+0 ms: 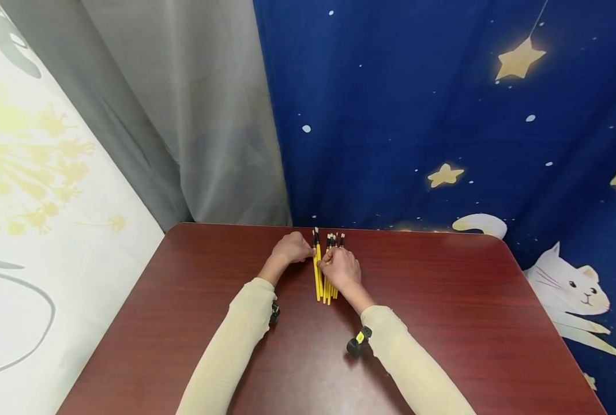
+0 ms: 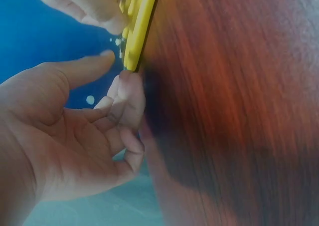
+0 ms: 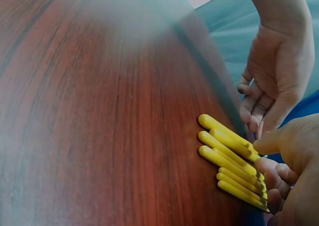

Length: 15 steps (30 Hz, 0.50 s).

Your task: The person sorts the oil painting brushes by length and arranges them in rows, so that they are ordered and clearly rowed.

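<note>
Several paintbrushes (image 1: 318, 271) with yellow handles, black upper parts and pale tips lie side by side on the dark red wooden table (image 1: 194, 346), tips toward its far edge. In the head view a pair lies slightly apart on the left. My left hand (image 1: 292, 248) is beside that pair; in the left wrist view its fingertips meet the nearest handle (image 2: 142, 26), and its thumb stands off from them. Over the brushes is my right hand (image 1: 342, 267), its thumb against the left pair and its fingers bent among the handles (image 3: 229, 156). Whether it pinches one is hidden.
A grey curtain (image 1: 225, 115) and a blue curtain (image 1: 370, 115) with stars and a white cat hang behind the table's far edge. On the left is a white patterned panel (image 1: 38, 219). Small dark cameras (image 1: 357, 344) are worn at both wrists.
</note>
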Available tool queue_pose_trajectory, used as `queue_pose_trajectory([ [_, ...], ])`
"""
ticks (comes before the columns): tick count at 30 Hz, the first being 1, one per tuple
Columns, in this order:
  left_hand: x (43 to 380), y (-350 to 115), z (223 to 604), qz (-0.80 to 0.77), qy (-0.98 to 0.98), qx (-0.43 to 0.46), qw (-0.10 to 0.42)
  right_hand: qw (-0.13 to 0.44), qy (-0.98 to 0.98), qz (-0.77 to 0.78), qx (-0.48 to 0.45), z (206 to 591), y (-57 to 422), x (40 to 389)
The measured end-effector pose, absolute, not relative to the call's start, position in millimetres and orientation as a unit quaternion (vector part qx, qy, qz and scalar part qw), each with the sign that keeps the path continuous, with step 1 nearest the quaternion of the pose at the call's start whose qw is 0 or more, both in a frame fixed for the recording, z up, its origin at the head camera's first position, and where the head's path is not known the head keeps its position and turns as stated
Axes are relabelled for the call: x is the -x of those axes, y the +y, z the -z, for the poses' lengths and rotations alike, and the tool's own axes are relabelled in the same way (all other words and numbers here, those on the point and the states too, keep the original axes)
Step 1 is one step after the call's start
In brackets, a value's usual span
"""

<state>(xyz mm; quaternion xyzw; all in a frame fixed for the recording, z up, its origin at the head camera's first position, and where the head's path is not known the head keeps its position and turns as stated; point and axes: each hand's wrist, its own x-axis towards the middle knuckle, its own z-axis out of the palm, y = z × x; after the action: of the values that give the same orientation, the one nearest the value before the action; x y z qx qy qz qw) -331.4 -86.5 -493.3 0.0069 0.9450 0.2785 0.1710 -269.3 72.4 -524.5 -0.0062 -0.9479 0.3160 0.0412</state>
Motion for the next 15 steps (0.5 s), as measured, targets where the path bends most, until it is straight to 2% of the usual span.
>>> queue_pose_trajectory([
  [7,355,-86,539,-0.228,0.961,-0.027,0.152,0.044,-0.948,-0.316,0.004,527,75,269],
  [15,344,-80,523,-0.200,0.968,-0.030,0.149,0.072,-0.957,-0.280,-0.024,529,72,267],
])
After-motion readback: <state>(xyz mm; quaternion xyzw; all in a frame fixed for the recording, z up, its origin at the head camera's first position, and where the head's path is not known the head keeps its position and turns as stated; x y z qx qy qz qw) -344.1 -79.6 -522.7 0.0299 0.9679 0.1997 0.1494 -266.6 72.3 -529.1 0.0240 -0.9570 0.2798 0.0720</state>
